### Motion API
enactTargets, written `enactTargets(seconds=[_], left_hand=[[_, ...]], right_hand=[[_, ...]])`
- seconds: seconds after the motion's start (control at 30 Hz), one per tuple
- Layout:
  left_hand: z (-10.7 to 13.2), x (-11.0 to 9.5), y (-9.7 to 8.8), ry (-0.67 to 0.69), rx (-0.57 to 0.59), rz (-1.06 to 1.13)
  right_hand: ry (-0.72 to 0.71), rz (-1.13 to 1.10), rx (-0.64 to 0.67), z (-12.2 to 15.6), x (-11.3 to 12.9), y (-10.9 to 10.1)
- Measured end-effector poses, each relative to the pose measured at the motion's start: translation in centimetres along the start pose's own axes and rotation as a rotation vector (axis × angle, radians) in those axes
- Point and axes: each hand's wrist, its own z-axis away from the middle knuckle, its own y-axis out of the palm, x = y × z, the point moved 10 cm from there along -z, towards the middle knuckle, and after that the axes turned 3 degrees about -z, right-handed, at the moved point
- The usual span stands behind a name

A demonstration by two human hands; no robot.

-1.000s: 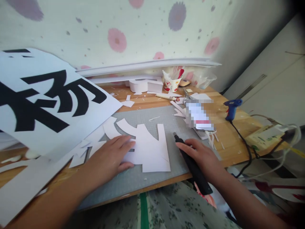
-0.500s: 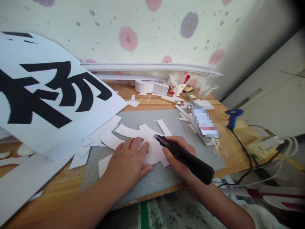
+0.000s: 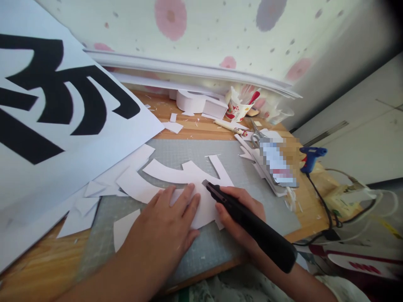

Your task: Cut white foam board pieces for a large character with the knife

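On the gray mat (image 3: 273, 218) atop the tabletop (image 3: 44, 268), a white cutout (image 3: 205, 210) lies partly under the left hand (image 3: 170, 222), its grip spread flat; the right hand (image 3: 247, 201) has its grip wrapped round a black cutter (image 3: 255, 230)

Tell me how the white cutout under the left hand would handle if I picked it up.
The white cutout looks thin, so it's probably light. Its crisp edges and flat lie on the gray mat suggest some stiffness. Its narrow curved arm might bend if lifted alone.
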Motion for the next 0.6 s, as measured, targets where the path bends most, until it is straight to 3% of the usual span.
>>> enactTargets(seconds=[0.17,0.37,0.6], left_hand=[[-0.1,-0.1,-0.1,0.002,0.004,-0.018],[-0.5,-0.1,-0.2,-0.007,0.03,-0.034],[-0.5,0.2,0.0,-0.045,0.091,-0.089]], right_hand=[[-0.042,0.005,0.039,0.0,0.3,0.3],[-0.23,0.027,0.078,-0.1,1.9,0.6],[-0.258,0.021,0.118,1.4,2.1,-0.2]])
